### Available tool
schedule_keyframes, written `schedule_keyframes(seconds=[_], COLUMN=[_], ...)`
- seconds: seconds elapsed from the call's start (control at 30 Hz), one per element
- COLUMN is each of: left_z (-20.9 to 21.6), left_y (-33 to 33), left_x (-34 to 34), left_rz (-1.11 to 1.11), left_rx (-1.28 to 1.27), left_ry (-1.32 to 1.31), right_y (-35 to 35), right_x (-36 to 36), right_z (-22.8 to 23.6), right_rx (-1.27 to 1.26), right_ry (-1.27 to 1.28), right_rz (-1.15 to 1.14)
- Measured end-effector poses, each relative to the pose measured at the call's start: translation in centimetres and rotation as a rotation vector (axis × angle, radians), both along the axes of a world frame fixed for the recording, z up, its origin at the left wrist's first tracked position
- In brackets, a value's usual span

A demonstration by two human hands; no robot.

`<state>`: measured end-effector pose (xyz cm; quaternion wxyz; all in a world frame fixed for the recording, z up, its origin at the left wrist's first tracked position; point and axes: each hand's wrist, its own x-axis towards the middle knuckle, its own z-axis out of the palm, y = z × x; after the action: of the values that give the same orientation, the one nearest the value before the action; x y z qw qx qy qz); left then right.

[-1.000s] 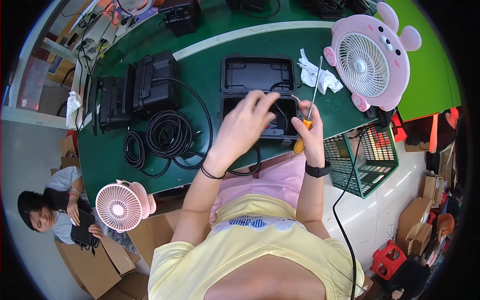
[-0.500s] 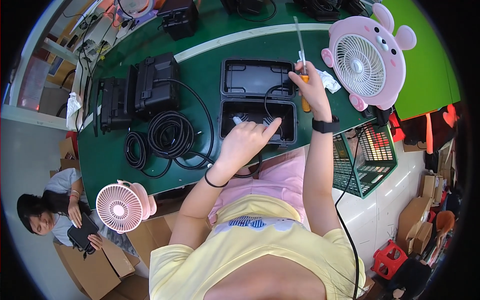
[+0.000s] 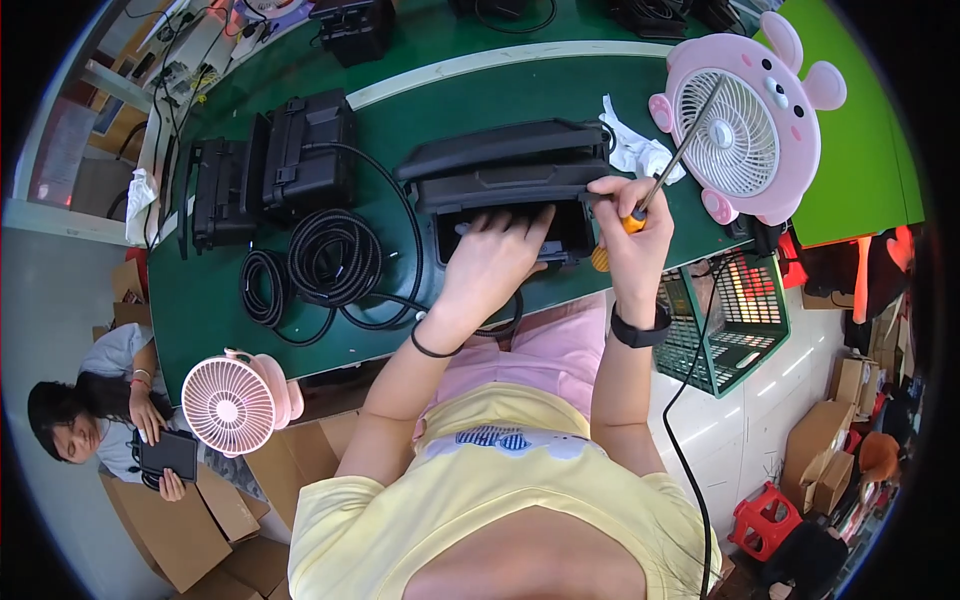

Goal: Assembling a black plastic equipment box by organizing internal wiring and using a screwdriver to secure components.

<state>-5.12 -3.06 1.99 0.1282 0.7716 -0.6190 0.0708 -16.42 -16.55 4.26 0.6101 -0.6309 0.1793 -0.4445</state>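
Observation:
A black hard plastic case [image 3: 576, 248] sits at the table's near edge, its hinged lid [image 3: 505, 186] tilted up over the back of the opening. My left hand [image 3: 495, 262] reaches into the case with fingers apart; its fingertips are partly in shadow, and a greyish part shows beside them. At the case's right end, my right hand [image 3: 640, 240] is closed round the orange handle of a screwdriver [image 3: 683, 146]. The long metal shaft points up and to the right, across the view of the pink fan. My right fingers also touch the lid's right corner.
Two black cases [image 3: 308, 150] and coiled black corrugated tubing [image 3: 335, 258] lie left. A pink bear-shaped fan [image 3: 738, 125] and crumpled white tissue [image 3: 635, 150] are right. A small pink fan [image 3: 235, 402] is at the near-left edge; a green crate [image 3: 728, 325] stands below right. Another person [image 3: 110, 400] sits lower left.
The case's lid has swung up from lying open behind. My right hand has come down to the lid's corner, and the screwdriver now slants right. My left hand has moved deeper into the case.

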Motion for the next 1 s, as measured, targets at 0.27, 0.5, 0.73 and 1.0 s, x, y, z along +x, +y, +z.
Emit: schedule_keyframes(seconds=[0.27, 0.5, 0.73, 1.0], left_z=[-0.1, 0.0, -0.6, -0.3], left_y=[5.9, 6.5, 6.2, 5.3], left_x=[0.6, 1.8, 3.5, 3.1], left_rz=[0.076, 0.143, 0.090, 0.142], left_rx=[-0.445, -0.342, -0.279, -0.380], left_ry=[-0.011, -0.046, -0.053, 0.078], right_y=[-0.1, -0.4, -0.5, -0.3], right_x=[-0.4, 0.4, 0.2, 0.2], right_z=[0.0, 0.6, 0.4, 0.3], right_rx=[0.047, 0.008, -0.098, -0.126], right_ry=[0.012, 0.026, 0.072, 0.118], right_rz=[0.015, -0.015, -0.024, -0.016])
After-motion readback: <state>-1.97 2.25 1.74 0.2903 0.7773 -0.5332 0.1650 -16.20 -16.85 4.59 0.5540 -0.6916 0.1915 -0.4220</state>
